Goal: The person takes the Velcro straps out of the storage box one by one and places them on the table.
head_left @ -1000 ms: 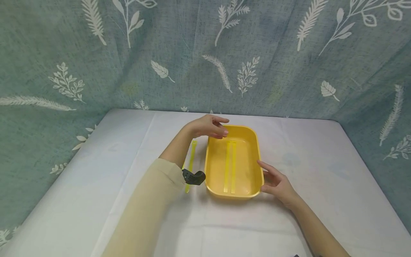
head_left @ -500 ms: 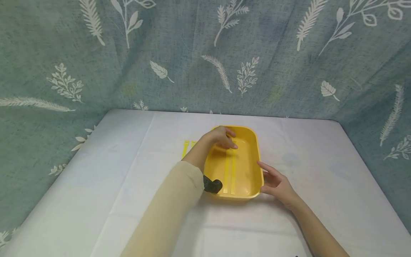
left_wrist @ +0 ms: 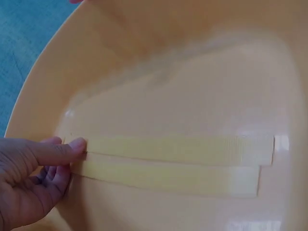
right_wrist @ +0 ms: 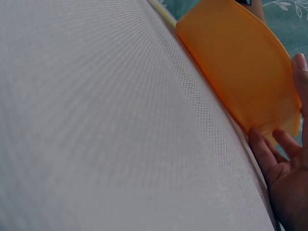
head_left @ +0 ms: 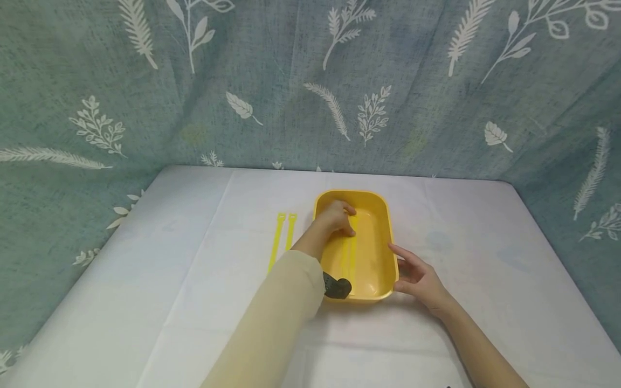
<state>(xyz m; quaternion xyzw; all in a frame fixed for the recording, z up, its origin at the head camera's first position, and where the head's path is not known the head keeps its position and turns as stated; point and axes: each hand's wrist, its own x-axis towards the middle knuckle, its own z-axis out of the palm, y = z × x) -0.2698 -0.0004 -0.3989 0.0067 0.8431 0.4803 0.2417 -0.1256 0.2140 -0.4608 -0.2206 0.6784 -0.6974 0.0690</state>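
Two flat yellow cable ties [head_left: 353,258] lie side by side on the floor of a yellow tray [head_left: 375,248]. My left hand [head_left: 335,218] reaches into the tray from the left. Its fingers and thumb are spread apart about the far ends of these ties, partly hiding them. In the left wrist view, the thumb of the left hand [left_wrist: 36,178] overlaps the end of one cable tie [left_wrist: 183,147]. My right hand [head_left: 422,280] rests its fingertips on the tray's right side near the front corner. The right wrist view shows that hand [right_wrist: 288,178] against the tray's outer wall [right_wrist: 240,67].
Left of the tray, two more yellow cable ties [head_left: 276,240] lie on the white tablecloth [head_left: 233,237], their lower parts hidden by the left sleeve [head_left: 281,302]. A leaf-patterned green curtain [head_left: 271,86] hangs behind the table. A black wrist camera [head_left: 338,288] overlaps the tray's front left.
My left hand has moved right and down from the tray's far left rim into the tray, reaching the ties' far ends. The right hand and the tray have stayed put.
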